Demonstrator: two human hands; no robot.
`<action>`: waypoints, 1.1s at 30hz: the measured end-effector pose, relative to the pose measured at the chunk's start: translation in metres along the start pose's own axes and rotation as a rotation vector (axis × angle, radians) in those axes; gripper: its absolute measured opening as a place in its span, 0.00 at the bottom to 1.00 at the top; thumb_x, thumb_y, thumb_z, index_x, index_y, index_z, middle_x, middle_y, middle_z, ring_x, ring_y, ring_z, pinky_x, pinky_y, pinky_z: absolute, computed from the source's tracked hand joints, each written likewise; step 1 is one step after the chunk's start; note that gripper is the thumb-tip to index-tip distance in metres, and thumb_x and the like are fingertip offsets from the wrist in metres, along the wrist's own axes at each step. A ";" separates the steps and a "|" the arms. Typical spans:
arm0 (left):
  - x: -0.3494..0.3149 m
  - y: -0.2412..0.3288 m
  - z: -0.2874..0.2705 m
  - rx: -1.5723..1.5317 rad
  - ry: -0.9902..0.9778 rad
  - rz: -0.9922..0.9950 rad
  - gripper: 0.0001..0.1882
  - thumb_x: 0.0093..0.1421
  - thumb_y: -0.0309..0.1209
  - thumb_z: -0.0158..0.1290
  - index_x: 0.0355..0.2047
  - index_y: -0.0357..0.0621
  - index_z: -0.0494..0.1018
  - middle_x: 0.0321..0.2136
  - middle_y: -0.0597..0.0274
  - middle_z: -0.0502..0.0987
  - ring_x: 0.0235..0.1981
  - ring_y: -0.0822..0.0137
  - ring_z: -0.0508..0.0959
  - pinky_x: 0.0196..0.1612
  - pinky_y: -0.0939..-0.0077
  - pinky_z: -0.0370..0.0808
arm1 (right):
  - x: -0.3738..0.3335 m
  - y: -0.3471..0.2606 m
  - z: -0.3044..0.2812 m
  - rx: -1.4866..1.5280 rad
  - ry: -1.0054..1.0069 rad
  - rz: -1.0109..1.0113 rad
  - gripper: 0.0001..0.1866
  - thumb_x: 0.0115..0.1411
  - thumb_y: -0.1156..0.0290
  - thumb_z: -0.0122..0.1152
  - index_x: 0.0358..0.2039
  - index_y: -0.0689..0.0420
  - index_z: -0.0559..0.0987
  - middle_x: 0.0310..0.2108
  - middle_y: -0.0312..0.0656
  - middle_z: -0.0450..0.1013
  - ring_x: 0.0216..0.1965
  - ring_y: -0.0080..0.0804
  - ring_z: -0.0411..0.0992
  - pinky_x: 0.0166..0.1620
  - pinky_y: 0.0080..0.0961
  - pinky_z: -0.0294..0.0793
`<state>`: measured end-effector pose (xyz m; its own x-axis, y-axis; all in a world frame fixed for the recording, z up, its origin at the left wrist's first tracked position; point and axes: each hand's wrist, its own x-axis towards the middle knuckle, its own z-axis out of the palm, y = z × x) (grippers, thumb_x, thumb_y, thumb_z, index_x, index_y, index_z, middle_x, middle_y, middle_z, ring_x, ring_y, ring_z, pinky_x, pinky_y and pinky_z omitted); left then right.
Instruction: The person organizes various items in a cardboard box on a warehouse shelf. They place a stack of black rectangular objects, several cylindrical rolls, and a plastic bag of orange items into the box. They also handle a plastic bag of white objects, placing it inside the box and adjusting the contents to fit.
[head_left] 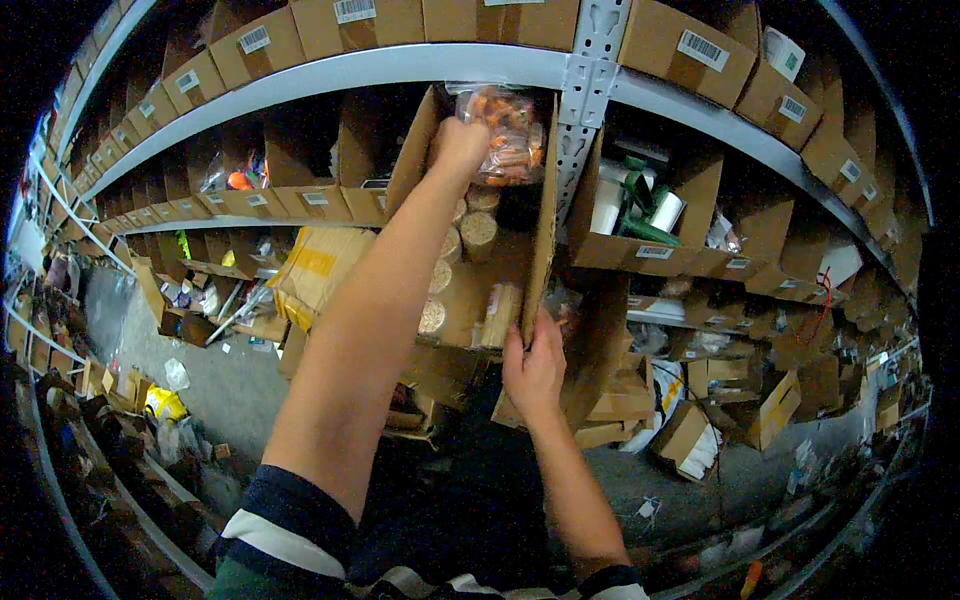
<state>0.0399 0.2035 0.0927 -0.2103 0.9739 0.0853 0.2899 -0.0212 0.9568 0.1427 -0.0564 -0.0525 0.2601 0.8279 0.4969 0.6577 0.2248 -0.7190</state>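
Observation:
My left hand (463, 150) reaches to the far end of an open cardboard box (542, 265) pulled partway out of the shelf. Its fingers are closed on a clear plastic bag (514, 140) of small orange pieces. Lower down, my right hand (537, 368) grips the box's near right edge, thumb on the inner side. Inside the box stand several round, pale beige bundles (478, 235), partly covered by my left forearm. A pale packet of sticks (500, 314) lies by the near right corner. What the round bundles are made of is too small to tell.
A white metal upright (588, 100) stands just right of the box, below a shelf beam (420, 65). Neighbouring cardboard bins line the shelves; one (650, 252) holds green and white rolls. A taped carton (318, 270) sits at left. Loose cartons (690, 440) lie on the floor.

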 end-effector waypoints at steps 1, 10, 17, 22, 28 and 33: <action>0.002 0.006 -0.003 0.030 -0.018 0.007 0.22 0.52 0.33 0.55 0.44 0.28 0.77 0.45 0.36 0.80 0.49 0.41 0.80 0.50 0.56 0.74 | 0.000 0.001 0.001 -0.001 0.009 -0.010 0.24 0.65 0.68 0.56 0.59 0.65 0.70 0.52 0.61 0.72 0.53 0.61 0.71 0.55 0.45 0.72; 0.011 0.006 0.000 0.589 -0.083 0.143 0.20 0.53 0.42 0.60 0.35 0.35 0.83 0.40 0.38 0.83 0.44 0.49 0.84 0.48 0.54 0.78 | -0.001 0.002 0.001 -0.011 -0.070 0.039 0.30 0.63 0.69 0.59 0.63 0.65 0.66 0.55 0.62 0.71 0.55 0.61 0.70 0.59 0.47 0.69; -0.064 0.009 -0.015 0.777 0.079 0.721 0.53 0.54 0.41 0.65 0.72 0.47 0.45 0.67 0.40 0.62 0.65 0.33 0.65 0.62 0.48 0.71 | 0.001 -0.002 -0.002 0.039 -0.099 0.120 0.29 0.63 0.67 0.58 0.63 0.65 0.66 0.55 0.62 0.71 0.54 0.62 0.70 0.59 0.47 0.69; -0.072 -0.018 -0.014 1.154 -0.121 0.913 0.47 0.59 0.51 0.61 0.72 0.54 0.51 0.73 0.47 0.51 0.74 0.37 0.45 0.69 0.31 0.48 | 0.000 0.000 0.002 0.024 -0.049 0.048 0.26 0.65 0.68 0.56 0.60 0.65 0.68 0.53 0.61 0.71 0.54 0.62 0.70 0.58 0.47 0.69; -0.019 -0.016 0.005 1.228 0.084 0.774 0.32 0.62 0.44 0.57 0.64 0.50 0.63 0.60 0.49 0.67 0.64 0.39 0.63 0.63 0.35 0.64 | -0.001 0.002 0.001 0.002 -0.066 0.043 0.29 0.65 0.68 0.56 0.64 0.65 0.65 0.57 0.61 0.69 0.58 0.61 0.68 0.62 0.47 0.67; -0.012 -0.009 0.006 1.067 -0.114 0.659 0.36 0.56 0.50 0.62 0.61 0.49 0.67 0.60 0.52 0.66 0.65 0.43 0.61 0.65 0.36 0.58 | -0.003 0.000 0.004 0.007 -0.023 0.049 0.23 0.66 0.70 0.55 0.60 0.62 0.69 0.52 0.60 0.71 0.52 0.61 0.70 0.56 0.47 0.70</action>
<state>0.0451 0.1933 0.0820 0.3270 0.8631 0.3848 0.9289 -0.3684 0.0370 0.1397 -0.0567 -0.0556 0.2755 0.8498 0.4495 0.6399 0.1869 -0.7454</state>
